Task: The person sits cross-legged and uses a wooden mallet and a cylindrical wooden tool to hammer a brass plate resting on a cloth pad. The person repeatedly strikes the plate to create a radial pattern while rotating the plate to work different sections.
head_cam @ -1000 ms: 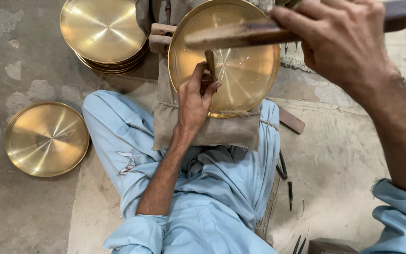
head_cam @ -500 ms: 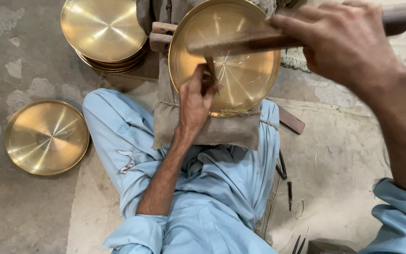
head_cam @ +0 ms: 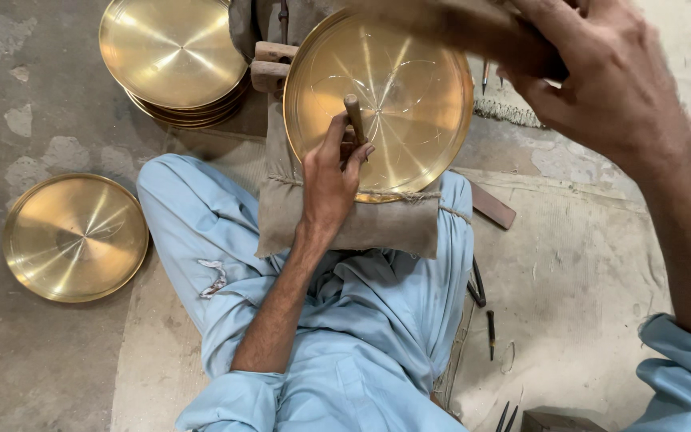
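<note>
The brass plate (head_cam: pixel 397 88) I'm working on leans against a cloth-wrapped block (head_cam: pixel 361 224) on my lap, its face bright gold with fine engraved lines fanning from the centre. My left hand (head_cam: pixel 328 180) has its fingers closed round a small chisel (head_cam: pixel 354 118) set on the metal; my right hand (head_cam: pixel 601 76) grips a blurred wooden mallet (head_cam: pixel 457 28) above. I'd worry about a glancing blow — the chisel could skid and scar the polish, or the mallet catch my knuckles. Finished-looking plates (head_cam: pixel 173 56) sit stacked beyond; one more plate (head_cam: pixel 73 238) lies on the floor.
</note>
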A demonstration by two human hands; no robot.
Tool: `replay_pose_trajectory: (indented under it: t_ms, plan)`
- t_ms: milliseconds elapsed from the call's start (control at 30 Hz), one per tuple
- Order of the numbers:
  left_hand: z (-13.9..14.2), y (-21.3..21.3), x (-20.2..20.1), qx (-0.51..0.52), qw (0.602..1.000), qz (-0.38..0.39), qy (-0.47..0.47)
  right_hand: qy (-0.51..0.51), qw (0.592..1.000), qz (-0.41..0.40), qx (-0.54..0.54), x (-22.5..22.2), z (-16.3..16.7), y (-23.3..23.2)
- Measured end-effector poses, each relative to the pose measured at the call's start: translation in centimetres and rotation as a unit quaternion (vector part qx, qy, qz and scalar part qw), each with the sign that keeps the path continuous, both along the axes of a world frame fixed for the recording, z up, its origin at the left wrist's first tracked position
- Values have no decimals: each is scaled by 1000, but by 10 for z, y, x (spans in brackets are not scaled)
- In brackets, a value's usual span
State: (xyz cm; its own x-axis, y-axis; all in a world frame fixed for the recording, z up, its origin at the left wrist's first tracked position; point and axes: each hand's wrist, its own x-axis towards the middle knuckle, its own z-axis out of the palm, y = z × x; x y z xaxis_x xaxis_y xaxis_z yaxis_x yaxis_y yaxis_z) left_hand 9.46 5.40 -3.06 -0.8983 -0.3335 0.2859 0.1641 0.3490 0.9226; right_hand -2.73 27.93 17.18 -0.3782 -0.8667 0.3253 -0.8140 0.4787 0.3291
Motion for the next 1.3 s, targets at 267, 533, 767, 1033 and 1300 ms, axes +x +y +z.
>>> replay_pose_trajectory:
  t_ms: [267, 533, 767, 1033, 1300]
  plan:
    - [1, 1, 2, 4, 1000, 4, -2, 62, 980, -65, 177, -3, -7, -11]
    - [1, 3, 0, 17, 1000, 4, 13, -29, 993, -71, 89, -3, -13, -21]
    - [5, 3, 3, 18, 1000, 4, 8, -190, 975, -110, 38, -3, -10, -25]
    - [10, 4, 4, 25, 1000, 12, -1, -141, 987, -53, 57, 0, -7, -36]
    - [10, 4, 5, 17, 1000, 16, 8, -95, 988, -89, 77, 3, -10, -39]
